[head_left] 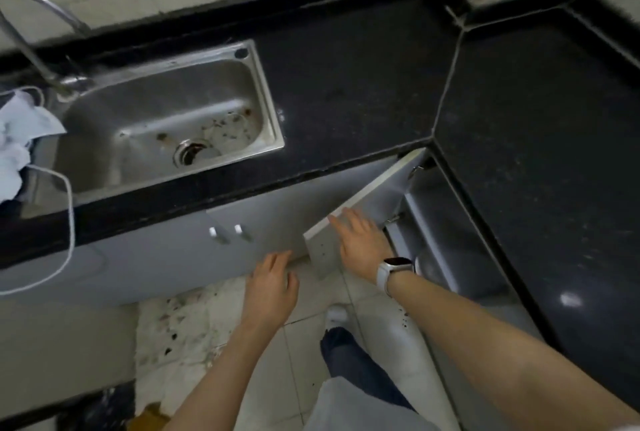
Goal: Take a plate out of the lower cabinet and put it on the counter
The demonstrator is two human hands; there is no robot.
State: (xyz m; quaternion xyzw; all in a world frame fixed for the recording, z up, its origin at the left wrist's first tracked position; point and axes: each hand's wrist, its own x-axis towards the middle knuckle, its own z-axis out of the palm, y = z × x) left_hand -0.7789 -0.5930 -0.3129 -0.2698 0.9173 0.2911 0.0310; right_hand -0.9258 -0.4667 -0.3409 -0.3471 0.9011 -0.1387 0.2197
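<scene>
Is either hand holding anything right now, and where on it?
No plate is held. The right hand rests open on the top edge of the open cabinet door, near its free corner. The left hand is empty.

You see a glossy black speckled stone counter (363, 84), a brushed steel sink (266, 91) with stains, and a smooth matt grey cabinet door (377, 184).
</scene>
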